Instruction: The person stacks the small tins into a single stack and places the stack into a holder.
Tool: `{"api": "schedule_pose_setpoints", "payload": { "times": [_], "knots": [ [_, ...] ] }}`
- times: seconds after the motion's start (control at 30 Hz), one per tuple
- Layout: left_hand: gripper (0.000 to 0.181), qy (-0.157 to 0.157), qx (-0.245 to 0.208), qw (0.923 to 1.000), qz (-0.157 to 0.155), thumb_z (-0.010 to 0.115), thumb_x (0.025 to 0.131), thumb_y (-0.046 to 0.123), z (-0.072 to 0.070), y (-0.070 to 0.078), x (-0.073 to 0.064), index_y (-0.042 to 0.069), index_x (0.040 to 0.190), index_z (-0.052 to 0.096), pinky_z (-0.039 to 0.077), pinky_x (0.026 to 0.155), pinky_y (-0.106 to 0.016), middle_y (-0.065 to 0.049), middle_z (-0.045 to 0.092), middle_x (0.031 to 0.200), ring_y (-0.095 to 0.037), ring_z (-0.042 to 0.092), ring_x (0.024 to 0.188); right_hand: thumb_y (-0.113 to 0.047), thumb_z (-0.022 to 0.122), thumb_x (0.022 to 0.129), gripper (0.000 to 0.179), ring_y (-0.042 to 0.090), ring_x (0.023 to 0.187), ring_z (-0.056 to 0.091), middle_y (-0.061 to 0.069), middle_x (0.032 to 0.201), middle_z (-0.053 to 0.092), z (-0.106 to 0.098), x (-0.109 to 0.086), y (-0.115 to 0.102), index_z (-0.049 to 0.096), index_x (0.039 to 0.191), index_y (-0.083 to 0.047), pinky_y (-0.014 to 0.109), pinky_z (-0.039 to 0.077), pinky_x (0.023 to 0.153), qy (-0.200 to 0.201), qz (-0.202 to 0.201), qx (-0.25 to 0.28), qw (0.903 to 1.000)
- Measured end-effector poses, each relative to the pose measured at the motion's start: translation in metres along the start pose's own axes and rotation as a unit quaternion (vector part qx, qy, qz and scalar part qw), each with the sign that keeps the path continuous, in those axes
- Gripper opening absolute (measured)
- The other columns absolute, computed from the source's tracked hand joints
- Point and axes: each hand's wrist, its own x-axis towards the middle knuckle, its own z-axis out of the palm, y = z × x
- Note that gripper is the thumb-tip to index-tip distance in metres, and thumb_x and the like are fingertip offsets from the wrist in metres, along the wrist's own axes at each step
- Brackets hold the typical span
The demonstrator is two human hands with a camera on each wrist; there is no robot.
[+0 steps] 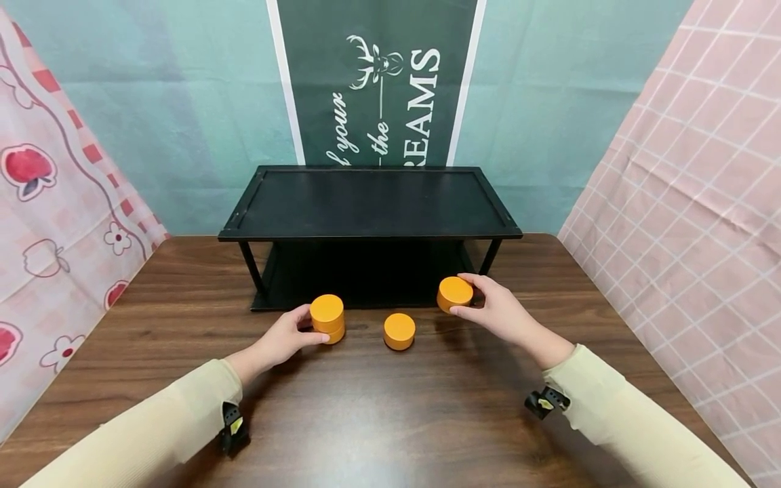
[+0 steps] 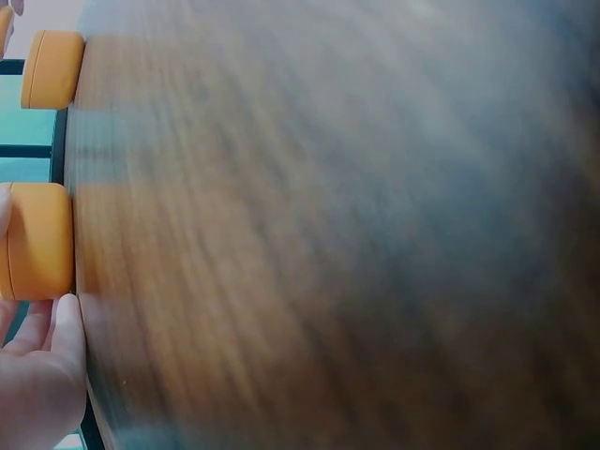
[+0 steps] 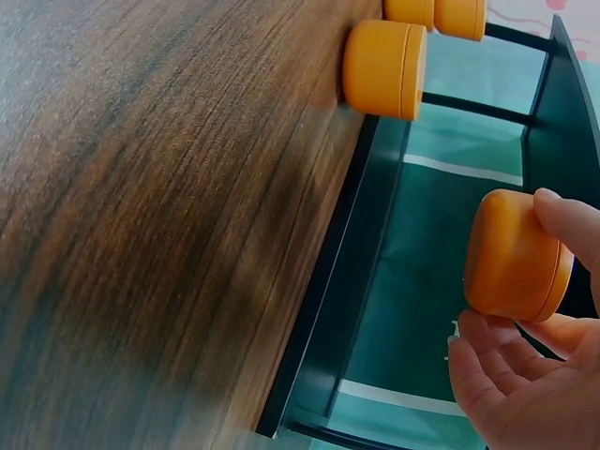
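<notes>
Three spots of round orange lidded tins line up in front of the black shelf. My left hand grips a stack of two, its thumb in front and fingers behind. The upper tin sits squarely on the lower tin, which stands on the table. Off to the right, my right hand pinches another tin between thumb and fingers, raised above the tabletop near the shelf's front right post. Between the hands a single tin stands upright on the table, touched by neither.
A black two-level shelf stands at the back of the brown wooden table, its lower board just behind the tins. Teal cloth hangs behind, with patterned pink cloths along both sides.
</notes>
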Motion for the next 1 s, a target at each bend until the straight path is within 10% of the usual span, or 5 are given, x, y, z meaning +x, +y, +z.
{"api": "schedule_pose_setpoints", "payload": {
  "times": [1.0],
  "knots": [
    [0.055,0.003,-0.003,1.0,0.003,0.071,0.083,0.022,0.0012,-0.0007,-0.0007,-0.001,0.127,0.048,0.038,0.098,-0.05,-0.016,0.055,0.124,-0.032,0.05,0.115,-0.027,0.074,0.081,0.066,0.028,0.101,0.054,0.017,0.124,0.052,0.0011,0.0025,-0.0051,0.045,0.133,0.001,0.046,0.049,0.083,0.006,-0.016,0.004,0.9998]
  ]
}}
